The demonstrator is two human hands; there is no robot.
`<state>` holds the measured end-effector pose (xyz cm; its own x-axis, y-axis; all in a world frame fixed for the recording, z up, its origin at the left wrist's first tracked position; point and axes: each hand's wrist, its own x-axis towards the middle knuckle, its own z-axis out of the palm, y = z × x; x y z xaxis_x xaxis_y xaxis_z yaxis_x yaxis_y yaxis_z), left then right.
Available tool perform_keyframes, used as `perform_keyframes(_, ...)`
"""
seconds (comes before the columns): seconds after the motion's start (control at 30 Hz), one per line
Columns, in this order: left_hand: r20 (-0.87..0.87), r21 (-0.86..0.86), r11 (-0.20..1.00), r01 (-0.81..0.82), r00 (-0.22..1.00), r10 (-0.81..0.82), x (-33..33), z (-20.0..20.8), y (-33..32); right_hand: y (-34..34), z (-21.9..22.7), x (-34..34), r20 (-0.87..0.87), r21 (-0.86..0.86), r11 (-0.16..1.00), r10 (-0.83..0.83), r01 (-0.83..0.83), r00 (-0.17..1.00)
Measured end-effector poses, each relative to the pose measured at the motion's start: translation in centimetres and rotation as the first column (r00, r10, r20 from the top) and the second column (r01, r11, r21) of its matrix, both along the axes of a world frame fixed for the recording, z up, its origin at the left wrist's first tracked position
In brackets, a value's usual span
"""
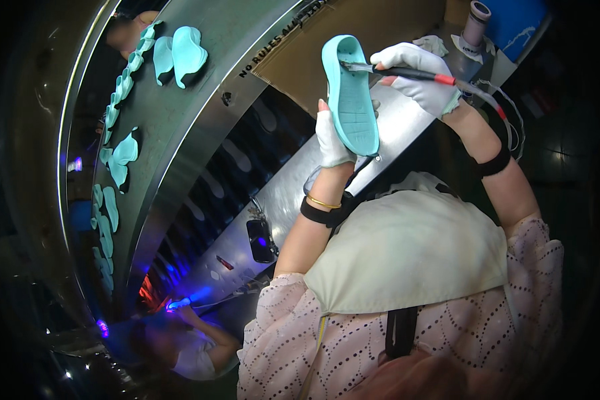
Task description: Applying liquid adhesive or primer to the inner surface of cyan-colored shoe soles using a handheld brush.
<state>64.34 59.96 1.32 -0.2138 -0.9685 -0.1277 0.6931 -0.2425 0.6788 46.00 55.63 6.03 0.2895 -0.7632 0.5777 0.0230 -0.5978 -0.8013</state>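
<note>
A turquoise shoe sole [355,110] stands tilted above a metal ledge, its hollow inner side facing me. My left hand [333,138], in a white glove with bare fingertips, is closed around its lower left edge; most of those fingers are hidden behind the sole. My right hand [420,77], gloved likewise, pinches a slim brush [407,72] with a black handle and a red rear part. A thin tube trails from the brush past my right wrist. The brush's tip touches the inside of the sole near its upper end.
Turquoise shoe pieces [189,53] lie along a green conveyor belt [180,113] on the left. A phone [261,241] and small red tool [225,262] rest on the metal ledge [280,193]. Cardboard [300,67] stands behind the sole. Another person [200,343] works lower left, beside blue light.
</note>
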Motion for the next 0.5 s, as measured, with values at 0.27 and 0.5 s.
perform_keyframes(0.27,0.143,-0.106,0.993,-0.056,0.987,0.071,1.7,-0.9,-0.5,2.3,1.4,-1.3,-0.390,-0.050,0.973,0.187,-0.223,0.902)
perform_keyframes(0.5,0.077,-0.223,0.970,0.093,0.994,-0.077,1.2,0.5,-0.3,2.1,1.5,-0.4,-0.388,0.600,0.794,0.179,0.101,0.904)
